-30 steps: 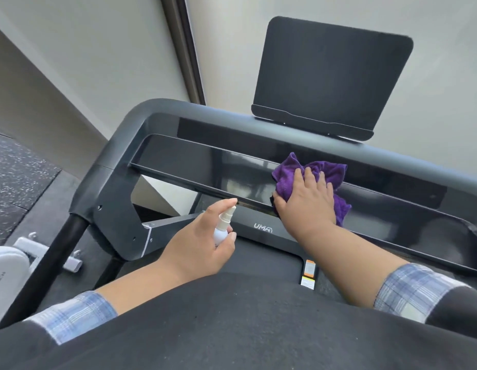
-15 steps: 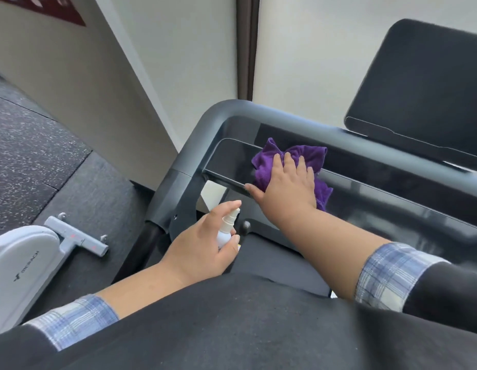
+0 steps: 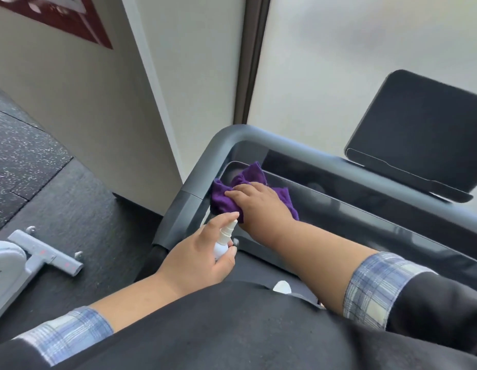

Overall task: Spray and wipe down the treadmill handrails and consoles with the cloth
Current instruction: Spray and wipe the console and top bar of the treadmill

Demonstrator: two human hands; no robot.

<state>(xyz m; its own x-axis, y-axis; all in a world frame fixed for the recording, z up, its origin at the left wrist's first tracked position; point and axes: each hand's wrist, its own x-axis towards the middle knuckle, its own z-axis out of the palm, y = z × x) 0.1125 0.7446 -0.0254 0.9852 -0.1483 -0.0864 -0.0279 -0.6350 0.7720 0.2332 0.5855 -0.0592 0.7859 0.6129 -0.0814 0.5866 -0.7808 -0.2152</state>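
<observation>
Your right hand [image 3: 261, 202]: fingers flat, pressing purple cloth [image 3: 226, 200] into console [image 3: 365, 209] left end, against handrail [image 3: 197, 182] corner. Left hand [image 3: 197, 257], at 7 o'clock from cloth: curled round spray bottle [image 3: 224, 240], forefinger on nozzle top. Risks: accidental press wets your right wrist, not console; bunched cloth skips corner seam; tablet shelf [image 3: 418, 134] at 2 o'clock unwiped, likely forgotten.

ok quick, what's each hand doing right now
Left hand: grip closed round the small white spray bottle, index finger on its top.
Right hand: open, fingers flat, pressing the purple cloth onto the console.
</observation>
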